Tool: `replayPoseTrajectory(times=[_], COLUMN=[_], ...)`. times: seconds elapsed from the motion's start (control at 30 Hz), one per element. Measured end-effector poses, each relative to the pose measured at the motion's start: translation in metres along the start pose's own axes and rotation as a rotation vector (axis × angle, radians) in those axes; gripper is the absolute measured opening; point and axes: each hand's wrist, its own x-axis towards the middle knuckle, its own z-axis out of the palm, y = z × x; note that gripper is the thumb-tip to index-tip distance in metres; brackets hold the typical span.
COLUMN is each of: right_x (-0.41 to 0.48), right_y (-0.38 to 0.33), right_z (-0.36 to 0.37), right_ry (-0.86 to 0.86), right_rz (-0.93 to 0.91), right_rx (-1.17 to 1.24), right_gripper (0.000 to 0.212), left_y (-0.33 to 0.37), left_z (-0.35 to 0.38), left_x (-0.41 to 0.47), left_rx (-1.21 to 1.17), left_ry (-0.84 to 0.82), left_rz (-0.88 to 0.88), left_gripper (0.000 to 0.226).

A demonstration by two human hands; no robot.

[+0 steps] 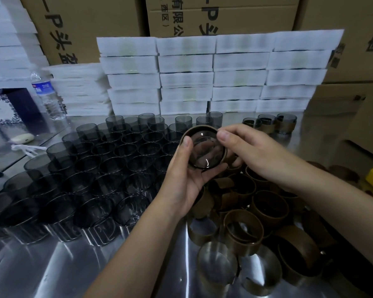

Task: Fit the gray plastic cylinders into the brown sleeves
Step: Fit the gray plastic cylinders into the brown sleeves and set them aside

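Cylinder [205, 150] of gray plastic sits in one brown sleeve [200, 127] at frame centre, left hand [181, 183] cupped round it, right hand [248, 145] pinching the sleeve's rim, dozens of loose cylinders [108, 166] at left, piled sleeves [269, 210] lower right, three finished pieces [267, 127] upper right.

both hands hold one gray cylinder [205, 150] above the steel table [52, 265], a brown sleeve [200, 127] around it. the left hand [186, 179] cups it from below, thumb on the rim; the right hand [246, 145] pinches the sleeve's far edge. rows of gray cylinders [91, 168] stand left, loose brown sleeves [256, 214] lie piled right, three sleeved ones [269, 123] stand behind
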Motion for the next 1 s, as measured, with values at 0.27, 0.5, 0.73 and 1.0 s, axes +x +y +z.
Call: replayPoseTrajectory(times=[0.27,0.5,0.73,1.0], right_x=[-0.003,-0.004,-0.005,-0.002], right_y=[0.002,0.005,0.003,0.001], right_z=[0.011,0.014,0.016,0.022], right_ry=[-0.044,0.012,0.050,0.117], right_rz=[0.046,0.071,0.093,0.090], right_rx=[0.292,0.276,0.218,0.237], right_gripper=[0.058,0.069,0.064,0.044], left_y=[-0.001,-0.002,-0.003,-0.007], left_z=[0.000,0.002,0.002,0.001], left_x=[0.002,0.002,0.003,0.004], left_rx=[-0.007,0.020,0.092,0.140], left_ry=[-0.002,-0.004,0.105,0.219], left_rz=[-0.039,-0.057,-0.056,0.002], left_gripper=[0.064,0.069,0.071,0.058])
